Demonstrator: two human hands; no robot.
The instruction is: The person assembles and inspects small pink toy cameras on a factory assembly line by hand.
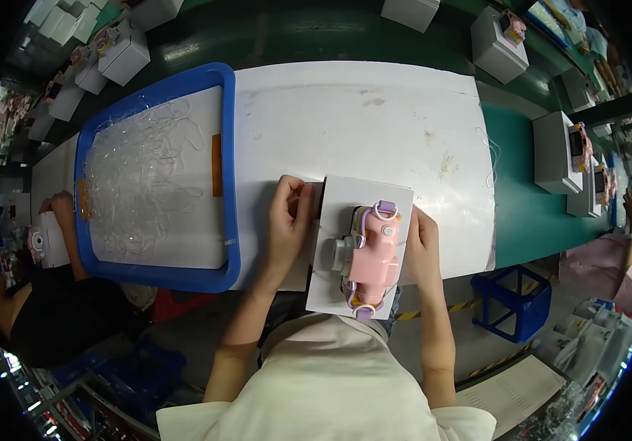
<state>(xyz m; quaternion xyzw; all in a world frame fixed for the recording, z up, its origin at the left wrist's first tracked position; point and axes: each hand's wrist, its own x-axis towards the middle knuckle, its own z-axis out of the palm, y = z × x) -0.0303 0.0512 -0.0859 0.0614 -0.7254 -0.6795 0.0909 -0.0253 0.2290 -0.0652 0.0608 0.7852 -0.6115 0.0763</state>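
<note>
At the near edge of the white-covered bench (360, 121), in the head view, a pink toy camera (376, 257) rests on top of a white carton (338, 209), toward its right side. The step in hand looks like steadying or positioning the loaded carton: the left hand (286, 228) is at its left side, thumb and fingers bent, and the right hand (425, 246) is against its right side. Fingertips are partly hidden, so I cannot tell whether either truly grasps the carton. The next move seems to call for keeping the carton level, since the toy camera sits loose on it. Its long axis runs near to far, the far end leaning slightly right, with purple strap lugs (386, 207) at both ends; its grey lens barrel (341, 254) points left, toward the blue tray (230, 176).
</note>
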